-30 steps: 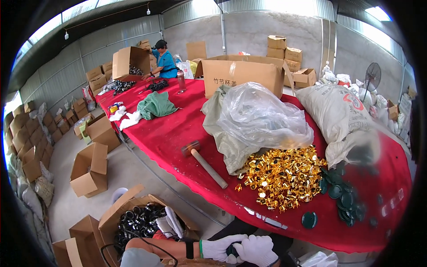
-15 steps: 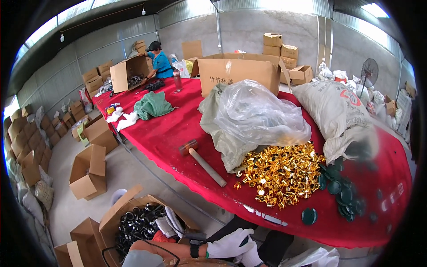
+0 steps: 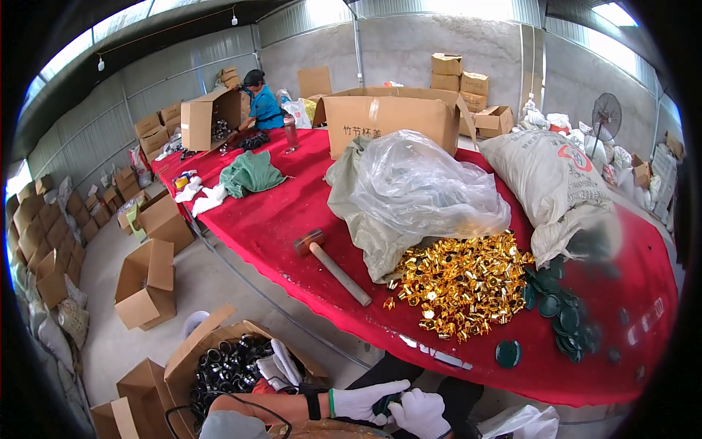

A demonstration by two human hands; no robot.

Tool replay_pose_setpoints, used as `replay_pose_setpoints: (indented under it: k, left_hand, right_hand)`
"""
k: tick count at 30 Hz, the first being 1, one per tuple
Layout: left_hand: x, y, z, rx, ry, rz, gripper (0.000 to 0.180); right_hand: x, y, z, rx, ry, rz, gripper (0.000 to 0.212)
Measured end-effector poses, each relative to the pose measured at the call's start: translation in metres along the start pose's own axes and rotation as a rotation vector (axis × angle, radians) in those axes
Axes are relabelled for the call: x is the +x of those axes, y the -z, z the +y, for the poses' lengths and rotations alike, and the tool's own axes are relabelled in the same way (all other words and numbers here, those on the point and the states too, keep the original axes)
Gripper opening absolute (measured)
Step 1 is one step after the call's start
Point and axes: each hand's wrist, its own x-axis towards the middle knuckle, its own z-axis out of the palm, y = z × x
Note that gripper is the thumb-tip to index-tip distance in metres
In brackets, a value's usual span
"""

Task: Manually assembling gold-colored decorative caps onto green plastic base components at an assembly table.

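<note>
An open box (image 3: 191, 342) of black parts (image 3: 225, 366) sits beyond the near edge of a red worktop (image 3: 292, 212), toward its left. At the worktop's far left end a person in blue (image 3: 265, 106) reaches into a tilted carton (image 3: 207, 121). A green bag (image 3: 251, 174) lies near the left edge; a hammer (image 3: 340, 273) lies nearer the front edge. Just off that front edge, the white-gloved left hand (image 3: 358, 404) grips a dark piece (image 3: 383, 404), one finger stretched out. The piece is between the two hands; the gloved right hand (image 3: 420, 413), fingers curled, is against it, though whether it grips cannot be told. Behind the front edge, gold pieces (image 3: 462, 289) lie heaped below a clear bag (image 3: 431, 183). One green disc (image 3: 508, 354) lies close to that edge; more discs (image 3: 567, 318) pile up toward the near right corner.
</note>
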Motion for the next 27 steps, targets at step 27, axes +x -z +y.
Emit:
replay_pose_setpoints:
  k: [27]
  left_hand:
    - [-0.005, 0.004, 0.012, 0.097, -0.155, 0.065, 0.047]
  right_hand:
    - [0.014, 0.023, -0.014, 0.054, -0.044, 0.051, 0.027]
